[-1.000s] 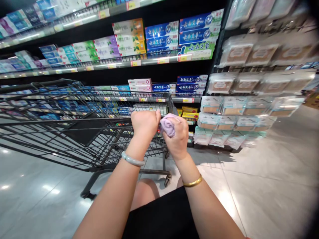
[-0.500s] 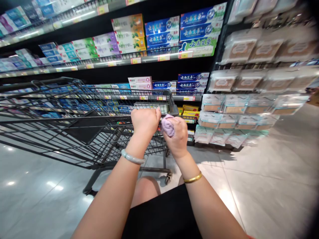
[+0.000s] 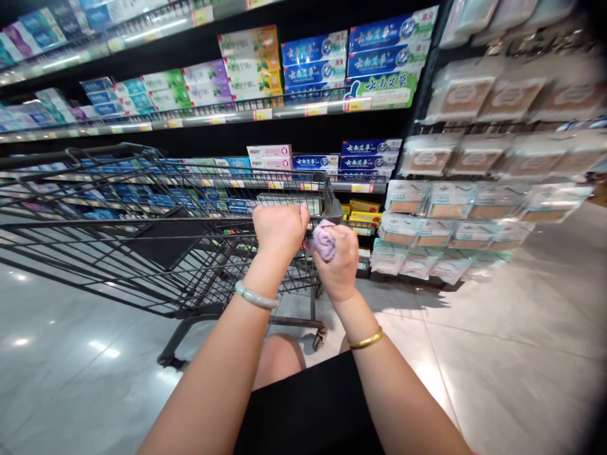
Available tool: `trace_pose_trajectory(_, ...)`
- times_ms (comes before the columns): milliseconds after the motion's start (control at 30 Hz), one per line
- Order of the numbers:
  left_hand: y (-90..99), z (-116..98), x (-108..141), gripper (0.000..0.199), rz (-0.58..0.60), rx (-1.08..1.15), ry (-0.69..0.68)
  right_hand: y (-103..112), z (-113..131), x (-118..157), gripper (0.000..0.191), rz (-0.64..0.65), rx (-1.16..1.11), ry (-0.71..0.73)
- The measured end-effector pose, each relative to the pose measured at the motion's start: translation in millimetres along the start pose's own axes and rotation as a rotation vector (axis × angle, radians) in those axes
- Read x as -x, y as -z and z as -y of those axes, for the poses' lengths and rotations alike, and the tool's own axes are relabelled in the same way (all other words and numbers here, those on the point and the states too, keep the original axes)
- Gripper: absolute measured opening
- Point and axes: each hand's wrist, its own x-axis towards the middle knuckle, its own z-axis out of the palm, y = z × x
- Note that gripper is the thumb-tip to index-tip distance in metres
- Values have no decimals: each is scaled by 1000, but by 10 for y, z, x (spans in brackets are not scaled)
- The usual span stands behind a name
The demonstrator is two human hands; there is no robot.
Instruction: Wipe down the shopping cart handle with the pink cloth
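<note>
My left hand (image 3: 281,230) is closed in a fist with the thumb on top, in front of the near end of a black wire shopping cart (image 3: 164,239). Its fingers curl out of sight, so what it grips, if anything, is hidden. Close on its right, my right hand (image 3: 342,262) is wrapped round a crumpled light purple cloth (image 3: 325,241), part of which bulges out at the thumb side. A pale bangle (image 3: 256,297) circles the left wrist and a gold bangle (image 3: 366,339) the right one.
Behind the cart stand shelves (image 3: 190,117) of boxed goods, among them blue boxes (image 3: 313,72) with price tags below. Hanging packs (image 3: 450,199) fill a rack to the right. The cart's caster (image 3: 319,337) rests on the tiled floor (image 3: 484,373).
Both hands and the purple cloth have shifted very slightly to the right in view, and the shelves too. Their grip looks the same.
</note>
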Motion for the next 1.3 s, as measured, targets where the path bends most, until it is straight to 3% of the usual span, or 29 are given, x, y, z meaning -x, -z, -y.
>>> trace_pose_trajectory(100, -5, -6, -4, 74, 5, 5, 28, -5, 23, 19, 43, 110, -28, 56)
trace_pose_trajectory(300, -16, -5, 1, 74, -9, 13, 9, 54, -53, -18, 44, -32, 22, -40)
trace_pose_trajectory(467, 0, -20, -8, 73, 1, 4, 35, -16, 39, 88, 38, 226, 28, 84)
trace_pose_trajectory(667, 9, -27, -6, 68, 10, -20, 31, 38, -49, 22, 41, 1, 8, -12)
trace_pose_trajectory(833, 2, -30, -11, 68, 3, -54, 38, -9, 7, 108, 38, 187, 49, 56)
trace_pose_trajectory(1000, 37, -48, -18, 67, 40, -43, 38, -1, 6, 93, 38, 65, 46, 47)
trace_pose_trajectory(1200, 36, -38, -2, 68, 27, -49, 38, -54, 86, 167, 32, 253, 98, 137)
trace_pose_trajectory(1300, 26, -30, 6, 69, 15, -47, 32, -24, 79, 147, 29, 232, 43, 179)
